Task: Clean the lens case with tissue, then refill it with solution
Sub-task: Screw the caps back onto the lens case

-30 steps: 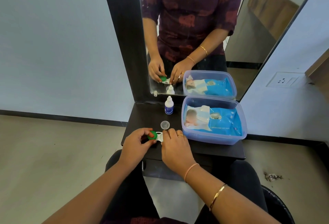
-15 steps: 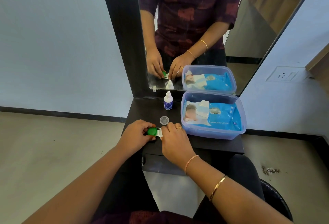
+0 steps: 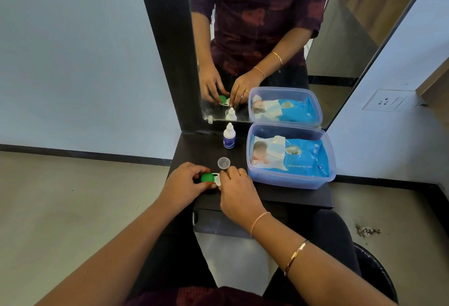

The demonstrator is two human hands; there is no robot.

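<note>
A white lens case (image 3: pixel 216 180) lies near the front edge of the dark shelf (image 3: pixel 279 196). My left hand (image 3: pixel 182 184) grips its green cap (image 3: pixel 207 177) between thumb and fingers. My right hand (image 3: pixel 237 191) pinches the case's right end, covering that well. A loose clear cap (image 3: pixel 223 162) rests just behind the case. The small white solution bottle (image 3: pixel 229 139) with a blue label stands upright at the back by the mirror. A blue pack of wet wipes (image 3: pixel 291 157) lies inside a clear plastic tub (image 3: pixel 291 181) on the right.
A tall mirror (image 3: pixel 267 38) in a dark frame rises behind the shelf and reflects my hands and the tub. The shelf is narrow, its front edge right below my hands. A wall socket (image 3: pixel 386 103) sits at the right. A black seat (image 3: pixel 374 271) is below.
My left hand's fingers have shifted around the green cap, which shows more from above now. My right hand stays pinched on the case's right end. The bottle and clear cap have not moved.
</note>
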